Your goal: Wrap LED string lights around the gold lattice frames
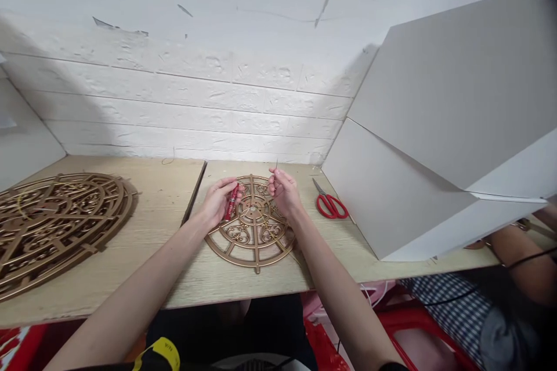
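My left hand (217,200) is closed around a slim red cylinder (231,203) with a shiny band, which looks like a pen-sized tool; its exact kind is unclear. Opposite it, my right hand (284,190) pinches a thin needle-like piece (277,164) whose tip points up above the fingers. Under both hands a round gold openwork disc (256,255) with scroll patterns lies flat on the table. A thin yellowish cord (268,225) runs across the disc near its middle. My right wrist hides part of the disc's right side.
Red-handled scissors (331,207) lie right of the disc. Several similar gold discs (100,226) are stacked at the left of the wooden table (191,287). A white board partition (391,185) stands at the right, with another person's arm (522,261) beyond it. A white wall (195,93) closes the back.
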The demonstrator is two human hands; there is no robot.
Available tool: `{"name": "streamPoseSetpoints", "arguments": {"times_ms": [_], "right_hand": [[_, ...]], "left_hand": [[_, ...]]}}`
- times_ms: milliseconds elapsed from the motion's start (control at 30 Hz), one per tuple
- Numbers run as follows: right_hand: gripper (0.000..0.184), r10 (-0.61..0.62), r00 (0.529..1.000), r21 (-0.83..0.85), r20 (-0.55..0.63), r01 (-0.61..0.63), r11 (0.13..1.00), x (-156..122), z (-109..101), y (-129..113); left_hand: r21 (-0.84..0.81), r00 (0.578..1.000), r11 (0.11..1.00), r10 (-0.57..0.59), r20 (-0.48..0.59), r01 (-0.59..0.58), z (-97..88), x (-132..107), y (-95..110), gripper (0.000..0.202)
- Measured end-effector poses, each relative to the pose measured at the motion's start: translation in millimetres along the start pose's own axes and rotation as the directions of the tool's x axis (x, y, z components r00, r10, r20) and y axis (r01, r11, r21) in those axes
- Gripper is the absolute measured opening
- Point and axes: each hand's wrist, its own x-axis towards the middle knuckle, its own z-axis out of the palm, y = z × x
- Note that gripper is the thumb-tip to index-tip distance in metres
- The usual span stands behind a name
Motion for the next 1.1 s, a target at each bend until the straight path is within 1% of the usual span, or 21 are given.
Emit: {"name": "streamPoseSetpoints", "arguments": {"times_ms": [100, 167, 200, 233, 300, 333, 367, 400, 467, 533, 633, 733, 867, 967, 1100], "right_hand": [[0.026, -0.021, 1.0, -0.084, 0.001, 0.021, 0.996, -0.6, 2.4, -1.7], [0.026, -0.022, 1.0, -0.119, 0.008, 0.023, 0.993, -1.1, 3.7, -2.7], [0.025, -0.021, 1.0, -0.116, 0.005, 0.022, 0.993, -1.3, 4.1, -3.1], [0.024, -0.017, 1.0, -0.097, -0.004, 0.017, 0.995, -1.4, 4.4, -3.6], [0.023, -0.005, 0.999, -0.024, -0.038, 0.004, 1.0, -1.5, 4.4, -4.9], [0.022, 0.003, 0.998, 0.016, -0.055, -0.002, 1.0, -1.5, 4.2, -5.9], [0.022, 0.012, 0.998, 0.052, -0.067, -0.008, 0.999, -1.5, 3.9, -7.1], [0.022, 0.019, 0.997, 0.078, -0.072, -0.014, 0.997, -1.7, 3.6, -8.4], [0.02, 0.018, 0.998, 0.094, -0.067, -0.012, 0.995, -2.2, 3.3, -10.4], [0.02, 0.007, 0.999, 0.049, -0.052, -0.004, 0.999, -3.1, 3.6, -10.3], [0.021, 0.012, 1.0, -0.107, -0.013, -0.013, 0.994, -5.2, 5.3, -4.7], [0.023, 0.055, 0.997, -0.271, 0.052, -0.039, 0.962, -8.9, 8.9, 4.8], [0.025, 0.096, 0.987, -0.395, 0.129, -0.037, 0.918, -15.8, 15.7, 13.4], [0.024, 0.08, 0.99, -0.426, 0.117, -0.022, 0.904, -18.7, 18.8, 14.2], [0.024, 0.015, 0.995, -0.45, 0.096, 0.03, 0.892, -18.9, 18.7, 11.9]], "left_hand": [[-0.021, 0.997, 0.998, 0.058, 0.04, -0.058, -0.3, 0.3, 4.6, 0.031], [-0.025, 0.986, 0.987, 0.159, 0.047, -0.158, -1.0, -0.8, 7.9, 0.032], [-0.01, 0.971, 0.972, 0.236, 0.031, -0.236, -1.2, -1.7, 9.0, 0.032], [0.027, 0.945, 0.944, 0.328, 0.006, -0.328, -1.3, -2.9, 9.5, 0.031], [0.162, 0.859, 0.85, 0.512, -0.026, -0.501, -0.8, -5.5, 8.4, 0.027], [0.244, 0.814, 0.792, 0.581, -0.018, -0.56, -0.2, -6.7, 6.8, 0.026], [0.317, 0.782, 0.74, 0.624, 0.005, -0.593, 0.5, -7.7, 4.9, 0.025], [0.369, 0.766, 0.704, 0.642, 0.035, -0.607, 1.2, -8.4, 2.7, 0.024], [0.427, 0.765, 0.67, 0.638, 0.086, -0.607, 2.2, -9.0, -1.3, 0.025], [0.451, 0.767, 0.655, 0.632, 0.114, -0.606, 2.5, -8.9, -3.8, 0.025], [0.471, 0.774, 0.647, 0.619, 0.136, -0.6, 2.0, -9.5, -4.8, 0.021], [0.483, 0.799, 0.656, 0.573, 0.183, -0.58, 1.1, -10.5, -5.9, 0.02], [0.475, 0.816, 0.666, 0.507, 0.277, -0.575, -1.4, -9.0, -9.6, 0.029], [0.467, 0.825, 0.68, 0.478, 0.301, -0.565, -2.6, -6.9, -11.2, 0.035], [0.45, 0.832, 0.7, 0.448, 0.328, -0.554, -1.1, -6.1, -11.1, 0.04]]}}
